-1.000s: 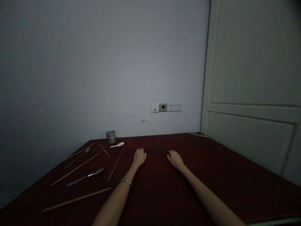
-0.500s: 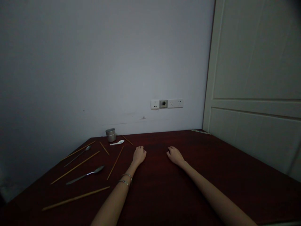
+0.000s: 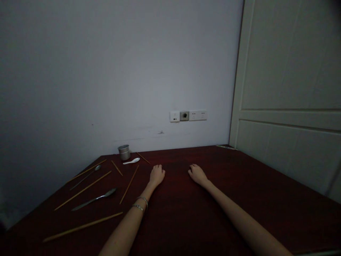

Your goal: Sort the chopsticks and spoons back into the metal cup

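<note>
My left hand (image 3: 157, 175) rests palm down on the dark red table (image 3: 176, 213), with metal bangles (image 3: 141, 205) on its wrist. Some way to its right, my right hand (image 3: 197, 173) lies palm down too. Both sets of fingers are loosely bent against the tabletop, and neither hand holds anything. Nearest to my left hand are a wooden chopstick (image 3: 129, 185) and a white spoon (image 3: 131, 161). Beyond that spoon stands a small metal cup (image 3: 124, 152). Further left lie a large metal spoon (image 3: 94, 200), a thinner metal spoon (image 3: 86, 176) and several more chopsticks (image 3: 82, 227).
A pale wall (image 3: 119, 71) rises behind the table, with sockets (image 3: 197, 115) set low in it. To the right stands a cream panelled door (image 3: 287, 89). A thin flat strip (image 3: 226, 147) lies at the far right corner of the table.
The view has shifted very slightly. My hands and the things on the table stay where they were.
</note>
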`<act>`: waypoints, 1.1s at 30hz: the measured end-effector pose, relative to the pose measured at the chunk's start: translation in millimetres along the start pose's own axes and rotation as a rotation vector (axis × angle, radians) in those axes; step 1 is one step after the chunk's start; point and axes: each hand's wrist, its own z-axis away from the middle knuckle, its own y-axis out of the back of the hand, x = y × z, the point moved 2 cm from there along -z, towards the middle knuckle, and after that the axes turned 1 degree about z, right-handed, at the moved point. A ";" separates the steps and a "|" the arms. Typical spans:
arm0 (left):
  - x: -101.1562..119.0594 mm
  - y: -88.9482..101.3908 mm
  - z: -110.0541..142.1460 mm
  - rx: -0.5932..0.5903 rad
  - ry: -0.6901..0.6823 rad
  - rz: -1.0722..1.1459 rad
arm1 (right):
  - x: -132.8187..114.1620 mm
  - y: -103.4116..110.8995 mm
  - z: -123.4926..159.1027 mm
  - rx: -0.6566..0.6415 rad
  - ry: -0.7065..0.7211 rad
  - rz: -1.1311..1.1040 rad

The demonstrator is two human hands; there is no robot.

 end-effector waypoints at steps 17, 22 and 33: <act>1.1 0.5 -0.6 -0.036 0.012 -0.001 | -10.0 -1.1 -5.3 -0.014 0.022 -0.077; 1.4 0.2 0.1 -0.041 0.011 0.002 | -15.3 -5.0 -8.1 -0.013 0.066 -0.103; 2.9 2.6 0.2 -0.087 0.013 -0.020 | -22.2 -4.7 -18.9 -0.004 0.115 -0.113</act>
